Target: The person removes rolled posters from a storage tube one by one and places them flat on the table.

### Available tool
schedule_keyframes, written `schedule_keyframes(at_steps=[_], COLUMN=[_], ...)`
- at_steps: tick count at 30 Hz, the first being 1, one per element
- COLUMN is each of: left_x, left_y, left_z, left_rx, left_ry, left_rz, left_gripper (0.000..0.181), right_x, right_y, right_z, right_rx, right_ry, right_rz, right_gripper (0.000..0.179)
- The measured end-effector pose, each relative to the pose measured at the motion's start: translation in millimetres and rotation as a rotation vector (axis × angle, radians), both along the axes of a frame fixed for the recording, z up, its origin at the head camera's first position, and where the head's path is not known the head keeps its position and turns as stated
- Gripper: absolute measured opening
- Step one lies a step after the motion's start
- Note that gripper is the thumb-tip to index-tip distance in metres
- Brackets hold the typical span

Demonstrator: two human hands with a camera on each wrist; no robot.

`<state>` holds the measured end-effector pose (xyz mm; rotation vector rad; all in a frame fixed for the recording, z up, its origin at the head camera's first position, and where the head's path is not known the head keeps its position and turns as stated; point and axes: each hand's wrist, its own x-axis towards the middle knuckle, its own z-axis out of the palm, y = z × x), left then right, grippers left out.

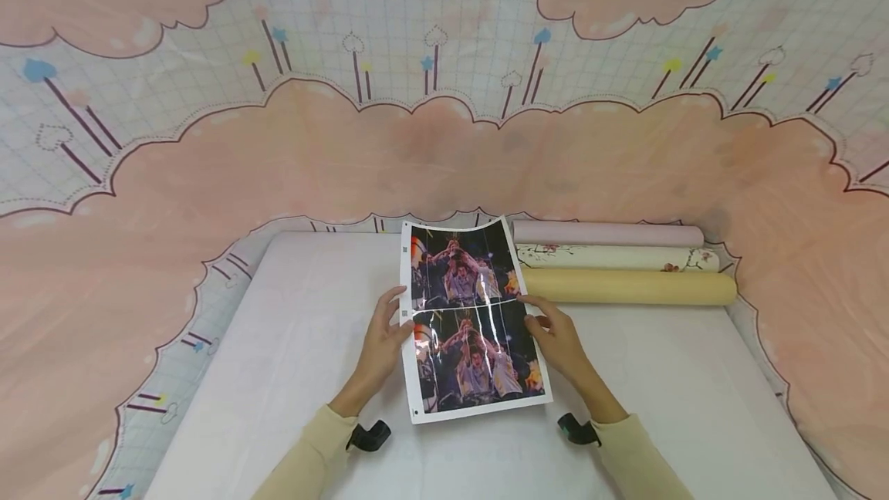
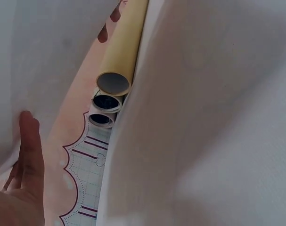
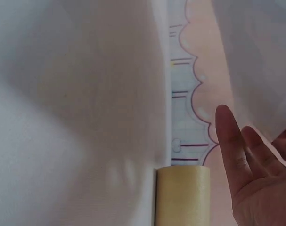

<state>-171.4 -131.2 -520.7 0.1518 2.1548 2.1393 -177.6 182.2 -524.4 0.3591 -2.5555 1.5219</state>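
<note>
A glossy photo sheet (image 1: 467, 361) with a white border carries the same picture twice, one above the other, with a thin white line between. It is held up over the table, with its face toward the head camera and bright reflections on it. My left hand (image 1: 380, 338) pinches its left edge, the thumb at the front. At the right edge, my right hand (image 1: 561, 336) pinches it near the middle line. Both wrist views show the sheet's plain back, with fingers (image 2: 30, 150) of the left hand and fingers (image 3: 234, 146) of the right hand against it.
Behind the sheet, at the table's far right, lie three rolls side by side: a yellow roll (image 1: 632, 287), a white flowered roll (image 1: 625, 258) and a pale pink roll (image 1: 611, 234). The white tabletop (image 1: 292, 346) is bordered by a printed cloud-pattern cloth (image 1: 444, 153).
</note>
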Motion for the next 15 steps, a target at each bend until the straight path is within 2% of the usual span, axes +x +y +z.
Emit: schedule_keyframes(at_steps=[7, 12, 15], left_x=[-3.3, -5.1, -5.7], left_y=[-4.1, -8.7, -11.2], left_z=[2.7, 3.6, 4.7], left_rx=[0.001, 0.011, 0.012], left_ry=[-0.009, -0.021, -0.029], left_rz=[-0.035, -0.074, -0.088], left_gripper=[0.056, 0.056, 0.057], right_x=[-1.2, -1.5, -1.5], right_y=[1.6, 3.1, 4.6], right_z=[5.8, 8.9, 10.1], right_rx=[-0.053, -0.090, -0.147], right_ry=[-0.070, -0.134, -0.197], right_rz=[0.043, 0.058, 0.077], right_gripper=[0.053, 0.041, 0.040])
